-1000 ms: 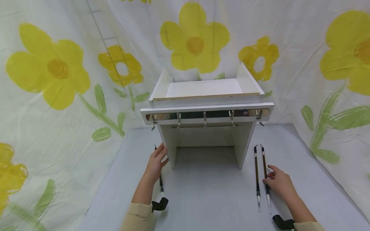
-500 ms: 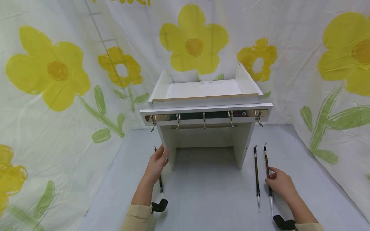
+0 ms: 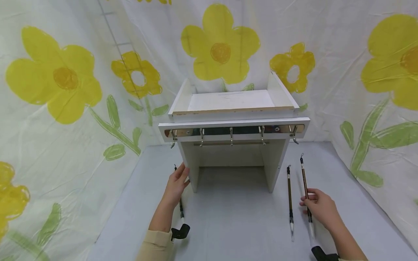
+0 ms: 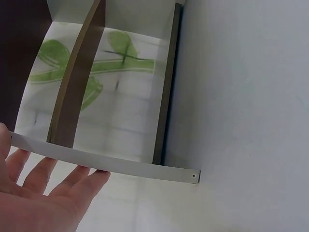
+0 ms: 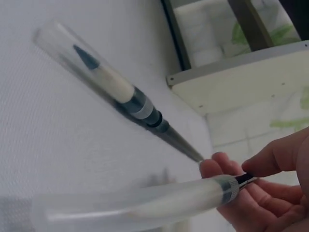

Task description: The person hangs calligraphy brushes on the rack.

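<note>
A wrinkled white plastic backdrop printed with yellow flowers (image 3: 65, 76) closes in the back and both sides of a pale grey tabletop (image 3: 235, 221). At the back centre stands a white wooden stand with an open shelf on top (image 3: 233, 103) and a row of silver metal hooks (image 3: 231, 135) along its front rail.

The left hand (image 3: 176, 183) rests with straight, relaxed fingers against the stand's left upright panel; a thin dark calligraphy brush (image 3: 181, 210) lies on the table under it, mostly hidden by the arm.

The right hand (image 3: 321, 208) pinches a long brown-handled calligraphy brush with a clear plastic cap over its white tip (image 3: 305, 188), and the handle looks raised off the table. A second matching capped brush (image 3: 289, 197) lies flat just beside it, to its left.

The pinch sits near the capped end, so the long handle could probably swing or slip from the fingers. The tiny hanging loop at the far end of the handle (image 3: 302, 156) looks hard to guide, and the nearest hook sits close under the rail overhang, so the brush could knock the rail. A sweep leftward could roll the lying brush.

Open room lies in front of the stand and to the right of the raised brush; the right backdrop wall limits wide swings.
</note>
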A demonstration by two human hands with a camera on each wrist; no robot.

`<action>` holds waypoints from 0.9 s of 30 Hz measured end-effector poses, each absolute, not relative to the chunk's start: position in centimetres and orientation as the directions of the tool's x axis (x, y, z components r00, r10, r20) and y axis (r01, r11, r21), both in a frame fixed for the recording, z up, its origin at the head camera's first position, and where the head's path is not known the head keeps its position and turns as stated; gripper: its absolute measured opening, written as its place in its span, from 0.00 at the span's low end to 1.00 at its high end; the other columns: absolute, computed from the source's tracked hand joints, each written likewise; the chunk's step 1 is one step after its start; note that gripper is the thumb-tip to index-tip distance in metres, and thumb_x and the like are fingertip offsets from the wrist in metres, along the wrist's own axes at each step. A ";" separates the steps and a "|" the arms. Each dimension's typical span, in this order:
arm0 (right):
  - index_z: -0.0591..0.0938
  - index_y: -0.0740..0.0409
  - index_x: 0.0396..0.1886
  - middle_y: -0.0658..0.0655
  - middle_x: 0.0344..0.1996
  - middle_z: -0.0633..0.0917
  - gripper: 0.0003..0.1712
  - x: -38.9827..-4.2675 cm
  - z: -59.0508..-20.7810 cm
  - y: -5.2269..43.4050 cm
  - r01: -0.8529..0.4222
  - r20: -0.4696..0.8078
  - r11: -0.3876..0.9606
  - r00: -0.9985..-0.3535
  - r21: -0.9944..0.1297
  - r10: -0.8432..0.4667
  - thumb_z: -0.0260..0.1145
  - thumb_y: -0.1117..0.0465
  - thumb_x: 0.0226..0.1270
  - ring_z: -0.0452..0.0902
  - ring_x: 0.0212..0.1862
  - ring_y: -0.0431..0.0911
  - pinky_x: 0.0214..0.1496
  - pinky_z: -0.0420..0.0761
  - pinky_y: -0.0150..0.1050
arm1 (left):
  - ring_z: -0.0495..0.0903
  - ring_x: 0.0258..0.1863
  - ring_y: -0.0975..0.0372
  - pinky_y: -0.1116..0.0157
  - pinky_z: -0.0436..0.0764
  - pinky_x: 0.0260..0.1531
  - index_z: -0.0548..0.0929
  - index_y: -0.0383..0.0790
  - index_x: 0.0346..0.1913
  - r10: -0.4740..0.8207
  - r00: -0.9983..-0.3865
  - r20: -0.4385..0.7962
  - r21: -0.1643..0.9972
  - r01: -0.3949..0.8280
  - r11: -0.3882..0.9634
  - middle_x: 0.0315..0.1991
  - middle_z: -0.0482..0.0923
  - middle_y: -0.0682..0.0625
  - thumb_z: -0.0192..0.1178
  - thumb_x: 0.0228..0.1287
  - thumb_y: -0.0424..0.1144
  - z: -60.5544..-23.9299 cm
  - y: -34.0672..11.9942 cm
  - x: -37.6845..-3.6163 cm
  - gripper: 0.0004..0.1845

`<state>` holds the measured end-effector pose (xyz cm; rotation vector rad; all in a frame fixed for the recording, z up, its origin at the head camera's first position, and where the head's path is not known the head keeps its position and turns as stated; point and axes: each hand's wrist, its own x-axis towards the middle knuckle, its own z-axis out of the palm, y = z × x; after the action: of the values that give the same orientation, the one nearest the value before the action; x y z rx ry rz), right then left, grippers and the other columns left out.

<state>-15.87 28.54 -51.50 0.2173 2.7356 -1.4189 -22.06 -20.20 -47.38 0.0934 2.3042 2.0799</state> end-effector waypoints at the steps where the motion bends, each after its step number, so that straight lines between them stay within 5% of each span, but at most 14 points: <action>1: 0.63 0.80 0.68 0.73 0.46 0.85 0.30 -15.8 -51.3 28.5 0.143 -0.102 0.563 -0.989 -0.814 0.104 0.56 0.67 0.73 0.89 0.38 0.51 0.34 0.89 0.37 | 0.56 0.79 0.53 0.46 0.67 0.71 0.57 0.48 0.80 0.070 -0.997 0.017 0.994 0.025 0.102 0.80 0.53 0.50 0.50 0.78 0.57 -47.4 -20.2 -22.1 0.35; 8: 0.64 0.79 0.68 0.73 0.43 0.86 0.28 -15.3 -50.2 28.1 0.111 -0.052 0.534 -0.991 -0.838 0.125 0.55 0.64 0.78 0.89 0.31 0.47 0.32 0.89 0.37 | 0.56 0.79 0.52 0.45 0.66 0.71 0.57 0.48 0.80 0.074 -0.997 0.024 0.994 0.032 0.102 0.80 0.53 0.50 0.49 0.79 0.55 -47.3 -20.1 -22.2 0.34; 27: 0.67 0.73 0.67 0.74 0.45 0.85 0.25 -14.0 -48.0 26.7 0.000 0.103 0.495 -0.978 -0.869 0.181 0.53 0.58 0.81 0.89 0.32 0.46 0.32 0.89 0.37 | 0.58 0.78 0.52 0.45 0.67 0.71 0.59 0.48 0.79 0.039 -0.999 0.005 0.996 0.009 0.087 0.80 0.56 0.49 0.51 0.77 0.57 -47.6 -20.0 -22.1 0.35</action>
<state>-14.04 26.72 -47.95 0.1756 2.8684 -1.6673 -22.09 -19.98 -47.60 0.0506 2.2989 2.1070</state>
